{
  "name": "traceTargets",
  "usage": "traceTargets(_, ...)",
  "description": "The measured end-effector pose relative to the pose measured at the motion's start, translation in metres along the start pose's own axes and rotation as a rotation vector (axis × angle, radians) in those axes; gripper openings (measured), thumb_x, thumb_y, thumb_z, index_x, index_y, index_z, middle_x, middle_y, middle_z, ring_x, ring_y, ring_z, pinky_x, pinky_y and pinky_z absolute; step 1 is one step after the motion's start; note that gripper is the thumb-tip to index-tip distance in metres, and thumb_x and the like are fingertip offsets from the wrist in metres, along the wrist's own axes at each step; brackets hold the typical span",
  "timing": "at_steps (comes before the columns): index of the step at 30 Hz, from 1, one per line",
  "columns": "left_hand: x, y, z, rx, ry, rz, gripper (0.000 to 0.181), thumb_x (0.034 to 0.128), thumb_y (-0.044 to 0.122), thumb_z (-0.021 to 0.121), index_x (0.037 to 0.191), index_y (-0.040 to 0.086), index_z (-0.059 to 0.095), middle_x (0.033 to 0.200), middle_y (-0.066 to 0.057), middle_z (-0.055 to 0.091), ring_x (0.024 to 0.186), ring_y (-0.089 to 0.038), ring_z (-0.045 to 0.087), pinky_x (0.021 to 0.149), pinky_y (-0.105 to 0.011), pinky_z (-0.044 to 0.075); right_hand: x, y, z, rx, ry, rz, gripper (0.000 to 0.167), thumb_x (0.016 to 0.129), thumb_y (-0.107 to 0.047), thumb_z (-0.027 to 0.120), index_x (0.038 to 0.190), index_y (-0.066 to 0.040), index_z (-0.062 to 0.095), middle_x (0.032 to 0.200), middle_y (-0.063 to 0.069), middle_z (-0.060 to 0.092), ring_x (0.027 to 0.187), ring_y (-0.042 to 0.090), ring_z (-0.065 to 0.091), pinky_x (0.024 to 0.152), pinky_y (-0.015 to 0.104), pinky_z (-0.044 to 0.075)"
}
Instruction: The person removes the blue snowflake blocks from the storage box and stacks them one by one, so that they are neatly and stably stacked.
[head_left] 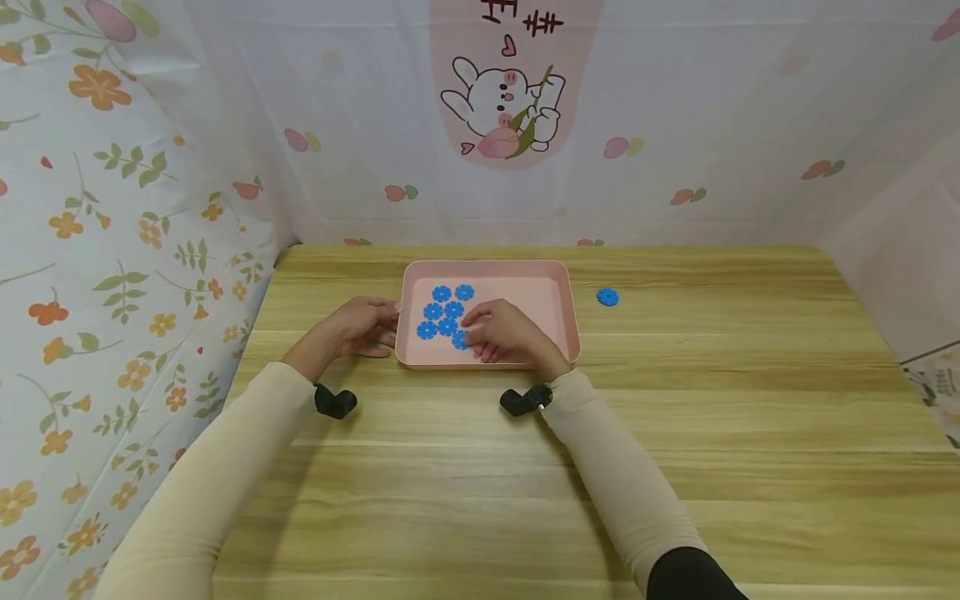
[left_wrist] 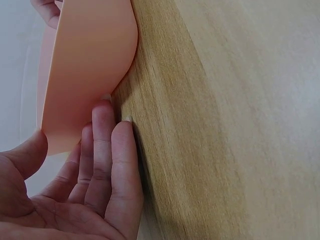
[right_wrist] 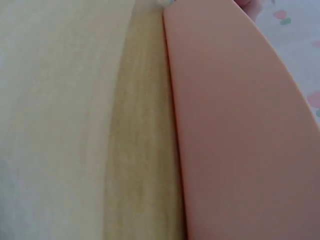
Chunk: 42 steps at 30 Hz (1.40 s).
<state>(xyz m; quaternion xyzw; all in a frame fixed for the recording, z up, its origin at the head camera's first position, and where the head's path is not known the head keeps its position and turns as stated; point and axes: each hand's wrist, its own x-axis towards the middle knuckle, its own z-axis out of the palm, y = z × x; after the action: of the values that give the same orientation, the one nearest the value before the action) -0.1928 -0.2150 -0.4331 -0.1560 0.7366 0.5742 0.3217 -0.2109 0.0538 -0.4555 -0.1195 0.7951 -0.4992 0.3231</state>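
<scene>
A shallow pink tray [head_left: 517, 287] lies on the table, with several blue notched plastic discs [head_left: 432, 311] flat in its left half. My left hand [head_left: 365, 327] is at the tray's left end. In the left wrist view its fingers [left_wrist: 102, 145] are straight along the tray's outer wall [left_wrist: 95, 65], and the thumb touches the rim. Over the tray's middle is my right hand [head_left: 506, 332], fingers bent, beside the frontmost blue disc [head_left: 459, 340]. Part of that disc is covered by the fingers; whether they pinch it is unclear. The right wrist view shows only the tray's outer side [right_wrist: 235, 115] and the table.
One more blue disc [head_left: 607, 297] lies on the wooden table [head_left: 720, 375], right of the tray. A printed white curtain [head_left: 337, 100] hangs behind the table, and a floral cloth [head_left: 127, 292] hangs at the left. Both wrists wear black cameras [head_left: 335, 402].
</scene>
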Motion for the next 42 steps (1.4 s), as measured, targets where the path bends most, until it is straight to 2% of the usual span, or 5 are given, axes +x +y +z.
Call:
traceTargets(11,-0.001,0.0,0.0,0.002,0.003,0.003,0.045,0.1039,0.035,0.045,0.142,0.011,0.046,0.11,-0.009,0.059,0.077,-0.015,0.067,0.075,-0.036,0.058,0.0,-0.002,0.01,-0.136,0.056,0.001,0.027,0.086,-0.009,0.074,0.111,-0.01,0.063,0.063,0.008,0.062,0.048,0.016,0.055,0.049,0.025,0.051)
traceTargets(18,-0.002,0.0,0.0,0.0,0.006,-0.002,0.044,0.1039,0.035,0.045,0.141,0.011,0.046,0.11,-0.009,0.059,0.077,-0.015,0.066,0.075,-0.037,0.058,-0.001,-0.003,0.01,-0.206,0.083,-0.006,0.021,0.087,-0.009,0.071,0.107,-0.008,0.063,0.065,0.008,0.063,0.049,0.017,0.058,0.052,0.028,0.053)
traceTargets(29,0.0,-0.001,-0.001,-0.006,-0.006,0.008,0.046,0.104,0.035,0.045,0.142,0.01,0.045,0.112,-0.009,0.059,0.079,-0.015,0.066,0.075,-0.037,0.058,-0.004,-0.007,0.003,-0.241,0.156,0.104,0.021,0.087,-0.02,0.075,0.09,-0.005,0.06,0.063,0.005,0.061,0.047,0.014,0.056,0.049,0.025,0.05)
traceTargets(36,-0.001,-0.001,-0.001,0.001,-0.01,0.02,0.045,0.1044,0.034,0.044,0.142,0.009,0.045,0.108,-0.008,0.061,0.078,-0.015,0.067,0.073,-0.036,0.058,-0.009,-0.004,-0.004,-0.346,0.159,0.004,0.022,0.095,-0.025,0.065,0.086,-0.006,0.059,0.062,0.004,0.061,0.048,0.014,0.059,0.051,0.026,0.05)
traceTargets(42,-0.001,0.0,0.0,0.0,-0.01,0.018,0.046,0.1042,0.034,0.045,0.142,0.009,0.045,0.108,-0.008,0.061,0.078,-0.014,0.067,0.073,-0.036,0.058,-0.012,0.001,-0.013,-0.283,0.188,-0.064,0.016,0.096,-0.021,0.062,0.101,-0.006,0.06,0.066,0.006,0.065,0.053,0.017,0.062,0.054,0.028,0.052)
